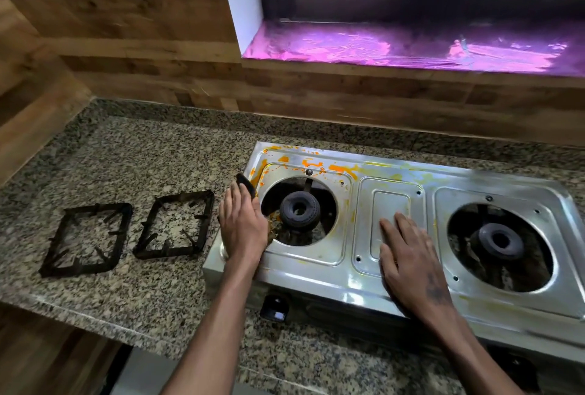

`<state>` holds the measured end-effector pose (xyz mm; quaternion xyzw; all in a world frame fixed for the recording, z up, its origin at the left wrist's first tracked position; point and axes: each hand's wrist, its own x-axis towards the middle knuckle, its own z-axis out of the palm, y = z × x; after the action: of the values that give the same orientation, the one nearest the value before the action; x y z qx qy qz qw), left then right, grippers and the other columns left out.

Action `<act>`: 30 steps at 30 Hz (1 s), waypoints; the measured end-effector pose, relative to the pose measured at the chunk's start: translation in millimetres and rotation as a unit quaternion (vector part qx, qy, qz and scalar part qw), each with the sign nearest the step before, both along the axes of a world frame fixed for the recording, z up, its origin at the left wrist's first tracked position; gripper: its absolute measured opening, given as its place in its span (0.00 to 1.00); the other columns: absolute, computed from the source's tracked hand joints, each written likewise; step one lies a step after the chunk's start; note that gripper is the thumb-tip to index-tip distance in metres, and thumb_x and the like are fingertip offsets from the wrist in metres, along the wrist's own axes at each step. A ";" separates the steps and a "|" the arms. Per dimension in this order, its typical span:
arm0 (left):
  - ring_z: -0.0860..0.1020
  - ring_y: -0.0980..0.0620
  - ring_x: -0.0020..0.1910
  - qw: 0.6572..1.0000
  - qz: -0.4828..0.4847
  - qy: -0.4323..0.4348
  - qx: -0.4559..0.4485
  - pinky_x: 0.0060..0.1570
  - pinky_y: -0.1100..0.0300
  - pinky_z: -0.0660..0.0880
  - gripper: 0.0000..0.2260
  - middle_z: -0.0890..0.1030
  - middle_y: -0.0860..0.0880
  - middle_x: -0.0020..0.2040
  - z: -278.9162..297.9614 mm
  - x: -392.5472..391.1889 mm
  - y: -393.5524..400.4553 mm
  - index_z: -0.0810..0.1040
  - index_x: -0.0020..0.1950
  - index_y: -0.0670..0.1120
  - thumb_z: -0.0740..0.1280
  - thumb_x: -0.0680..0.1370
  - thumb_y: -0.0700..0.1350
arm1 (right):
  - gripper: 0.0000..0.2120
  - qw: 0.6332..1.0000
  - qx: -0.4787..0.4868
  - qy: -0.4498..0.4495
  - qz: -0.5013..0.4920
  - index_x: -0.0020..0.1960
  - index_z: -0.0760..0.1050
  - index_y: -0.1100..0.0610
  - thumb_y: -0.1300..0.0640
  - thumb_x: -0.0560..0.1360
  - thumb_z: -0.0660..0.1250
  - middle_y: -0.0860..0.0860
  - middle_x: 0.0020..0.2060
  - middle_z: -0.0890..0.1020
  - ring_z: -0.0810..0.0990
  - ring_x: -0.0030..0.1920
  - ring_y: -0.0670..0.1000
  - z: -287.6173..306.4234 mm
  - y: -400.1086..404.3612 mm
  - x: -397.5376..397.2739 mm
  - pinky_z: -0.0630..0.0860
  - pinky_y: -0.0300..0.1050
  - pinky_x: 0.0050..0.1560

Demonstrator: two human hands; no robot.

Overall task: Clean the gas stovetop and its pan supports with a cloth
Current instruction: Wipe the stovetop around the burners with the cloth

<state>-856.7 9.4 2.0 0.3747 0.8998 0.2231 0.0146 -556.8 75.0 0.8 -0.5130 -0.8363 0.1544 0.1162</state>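
Note:
A steel two-burner gas stovetop (316, 271) sits on the granite counter, with orange stains (342, 169) along its back-left edge. Both burners, left (299, 209) and right (500, 241), are bare. Two black pan supports (76, 269) (164, 253) lie flat on the counter to the stove's left. My left hand (242, 226) rests on the stove's left edge beside the left burner, its fingers pressing a small dark cloth (246, 184) that is mostly hidden under them. My right hand (411, 261) lies flat and empty on the stove's middle panel.
A wood-panelled wall runs behind and to the left of the granite counter (142, 157). A window sill covered in purple foil (380, 46) is above the stove. A black knob (275, 307) juts from the stove's front. The counter's front edge is at lower left.

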 end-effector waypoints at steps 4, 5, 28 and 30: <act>0.49 0.47 0.80 0.992 -0.085 0.048 -0.081 0.77 0.52 0.44 0.25 0.52 0.44 0.80 -4.9 -17.1 18.3 0.54 0.80 0.41 0.51 0.84 0.49 | 0.25 1.000 0.000 0.000 -0.001 0.76 0.66 0.50 0.49 0.79 0.53 0.54 0.77 0.64 0.60 0.78 0.54 2.3 -0.7 -0.4 0.54 0.54 0.78; 0.48 0.48 0.80 0.987 -0.117 0.056 -0.092 0.77 0.53 0.42 0.25 0.51 0.45 0.81 -5.2 -18.8 17.1 0.53 0.80 0.42 0.50 0.84 0.49 | 0.25 1.000 -0.002 0.000 -0.004 0.76 0.66 0.50 0.49 0.79 0.53 0.54 0.78 0.64 0.59 0.78 0.54 2.8 -1.9 -0.3 0.54 0.54 0.78; 0.53 0.54 0.79 0.929 -0.363 0.013 -0.066 0.77 0.57 0.47 0.24 0.56 0.50 0.79 3.8 -71.0 99.5 0.57 0.79 0.46 0.52 0.83 0.50 | 0.24 1.000 0.004 0.008 -0.015 0.75 0.67 0.49 0.48 0.79 0.54 0.52 0.77 0.65 0.62 0.76 0.53 0.5 0.5 -1.2 0.55 0.51 0.77; 0.51 0.53 0.79 0.941 -0.333 -0.005 -0.058 0.77 0.57 0.46 0.23 0.54 0.50 0.80 5.3 -71.6 109.0 0.56 0.80 0.45 0.53 0.85 0.48 | 0.24 1.000 0.005 0.009 -0.019 0.74 0.68 0.49 0.47 0.79 0.53 0.52 0.77 0.65 0.63 0.76 0.53 1.1 0.1 -2.4 0.55 0.51 0.77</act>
<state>-928.2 118.4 7.4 0.6498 0.7352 0.1550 0.1146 -559.2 75.1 1.9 -0.5264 -0.8264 0.1527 0.1291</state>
